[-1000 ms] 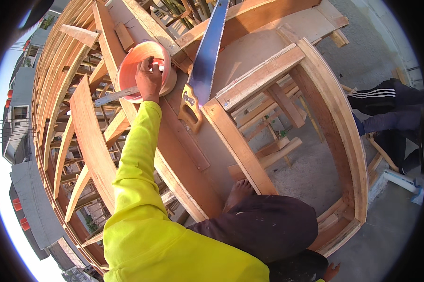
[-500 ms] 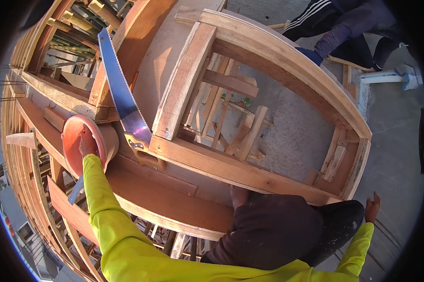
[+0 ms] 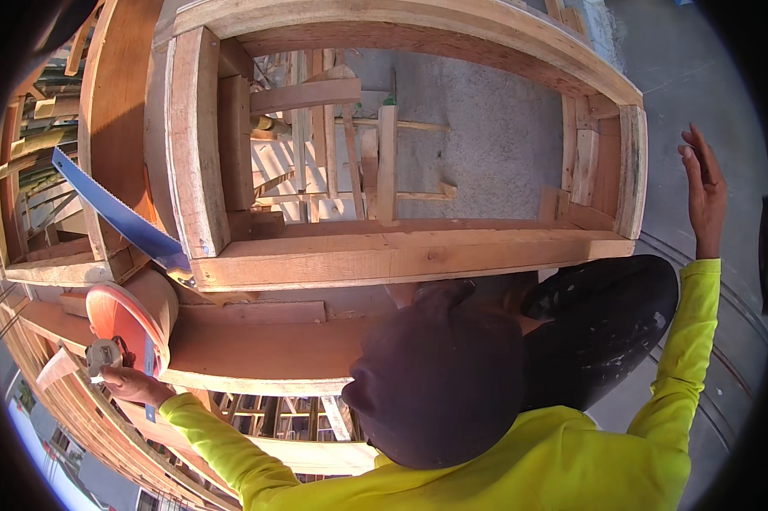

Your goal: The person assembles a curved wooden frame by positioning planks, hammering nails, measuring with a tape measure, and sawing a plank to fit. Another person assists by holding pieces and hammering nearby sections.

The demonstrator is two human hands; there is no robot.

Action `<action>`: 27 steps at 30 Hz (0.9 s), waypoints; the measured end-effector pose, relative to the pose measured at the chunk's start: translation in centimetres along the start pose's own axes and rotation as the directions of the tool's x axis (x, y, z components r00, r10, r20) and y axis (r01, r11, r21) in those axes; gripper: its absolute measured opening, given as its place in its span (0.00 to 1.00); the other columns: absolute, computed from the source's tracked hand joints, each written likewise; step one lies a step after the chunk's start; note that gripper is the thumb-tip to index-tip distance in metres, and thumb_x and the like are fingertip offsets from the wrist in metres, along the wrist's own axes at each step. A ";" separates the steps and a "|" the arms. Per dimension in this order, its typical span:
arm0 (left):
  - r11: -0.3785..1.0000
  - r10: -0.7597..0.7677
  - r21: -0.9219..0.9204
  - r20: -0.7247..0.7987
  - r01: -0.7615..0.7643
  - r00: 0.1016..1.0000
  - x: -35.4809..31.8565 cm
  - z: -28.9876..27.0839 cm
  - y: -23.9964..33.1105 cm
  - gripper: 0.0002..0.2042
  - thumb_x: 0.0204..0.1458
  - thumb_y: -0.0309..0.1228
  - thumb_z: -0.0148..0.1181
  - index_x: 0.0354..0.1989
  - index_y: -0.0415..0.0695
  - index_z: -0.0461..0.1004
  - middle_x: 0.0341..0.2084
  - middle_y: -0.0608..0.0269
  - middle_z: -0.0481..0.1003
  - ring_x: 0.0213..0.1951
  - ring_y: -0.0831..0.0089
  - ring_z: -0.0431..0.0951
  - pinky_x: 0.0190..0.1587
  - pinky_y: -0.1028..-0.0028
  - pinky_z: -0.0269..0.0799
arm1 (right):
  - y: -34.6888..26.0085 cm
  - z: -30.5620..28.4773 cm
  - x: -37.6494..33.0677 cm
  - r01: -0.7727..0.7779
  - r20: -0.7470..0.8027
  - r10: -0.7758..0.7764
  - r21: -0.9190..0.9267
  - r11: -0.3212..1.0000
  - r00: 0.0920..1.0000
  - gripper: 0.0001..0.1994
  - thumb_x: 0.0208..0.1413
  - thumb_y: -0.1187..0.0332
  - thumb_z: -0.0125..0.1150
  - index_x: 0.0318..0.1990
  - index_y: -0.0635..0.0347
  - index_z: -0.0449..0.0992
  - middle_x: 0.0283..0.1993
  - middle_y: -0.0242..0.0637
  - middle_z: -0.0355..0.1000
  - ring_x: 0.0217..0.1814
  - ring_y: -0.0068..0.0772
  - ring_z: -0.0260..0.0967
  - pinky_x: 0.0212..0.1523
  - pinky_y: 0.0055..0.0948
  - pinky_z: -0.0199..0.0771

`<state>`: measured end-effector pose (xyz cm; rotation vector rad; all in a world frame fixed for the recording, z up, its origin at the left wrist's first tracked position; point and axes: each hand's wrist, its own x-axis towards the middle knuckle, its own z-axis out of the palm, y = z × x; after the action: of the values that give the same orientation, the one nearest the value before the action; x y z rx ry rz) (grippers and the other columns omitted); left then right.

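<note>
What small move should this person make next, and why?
Probably bring the left hand inward, away from the bucket: it holds what looks like a tape measure beside the bucket's rim, while the right hand is raised far off to the other side, seemingly empty and free to help.

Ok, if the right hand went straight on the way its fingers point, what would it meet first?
Ahead of the right hand, the way looks free over the grey floor, up to a blue thing at the picture's top edge; depth is unclear, so it may pass above that.
</note>
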<state>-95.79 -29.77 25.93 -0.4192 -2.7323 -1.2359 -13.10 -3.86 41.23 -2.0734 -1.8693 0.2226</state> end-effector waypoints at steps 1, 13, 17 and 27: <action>0.967 0.054 -0.252 0.110 -0.025 0.992 -3.5 0.4 1.7 0.33 0.63 0.54 0.39 0.54 0.33 0.71 0.35 0.43 0.82 0.35 0.64 0.83 0.33 0.66 0.76 | -2.8 1.9 0.8 0.113 0.147 -0.126 0.098 0.989 0.981 0.22 0.69 0.62 0.57 0.68 0.55 0.70 0.58 0.41 0.76 0.60 0.32 0.73 0.62 0.33 0.72; 0.950 0.269 -0.195 0.908 0.243 -0.321 -30.6 16.8 26.5 0.19 0.61 0.43 0.50 0.41 0.37 0.76 0.27 0.61 0.78 0.20 0.76 0.77 0.23 0.78 0.73 | -16.8 19.9 -2.1 0.688 0.212 -0.925 0.621 0.376 0.314 0.45 0.44 0.73 0.75 0.72 0.56 0.58 0.74 0.51 0.53 0.71 0.56 0.62 0.65 0.44 0.70; 0.948 0.233 -0.083 0.839 0.307 -0.492 -37.1 20.6 28.3 0.22 0.61 0.48 0.51 0.39 0.37 0.77 0.24 0.60 0.78 0.20 0.76 0.78 0.23 0.76 0.73 | -11.6 18.0 -0.3 0.564 0.283 -0.836 0.633 0.531 0.470 0.41 0.40 0.75 0.75 0.66 0.61 0.62 0.72 0.56 0.54 0.70 0.60 0.61 0.67 0.45 0.68; 0.839 0.240 0.226 0.664 0.496 -0.708 -52.2 22.0 23.2 0.17 0.60 0.36 0.63 0.50 0.37 0.74 0.38 0.58 0.79 0.34 0.72 0.81 0.39 0.72 0.77 | 4.7 16.6 -8.7 -0.604 0.828 -0.197 0.525 0.600 0.524 0.39 0.48 0.69 0.73 0.68 0.65 0.61 0.71 0.46 0.60 0.68 0.40 0.66 0.67 0.40 0.66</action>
<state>-38.86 -9.21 16.85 -3.0993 -3.6144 -2.5441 -15.37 -10.42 23.16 -1.5600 -1.3123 2.0592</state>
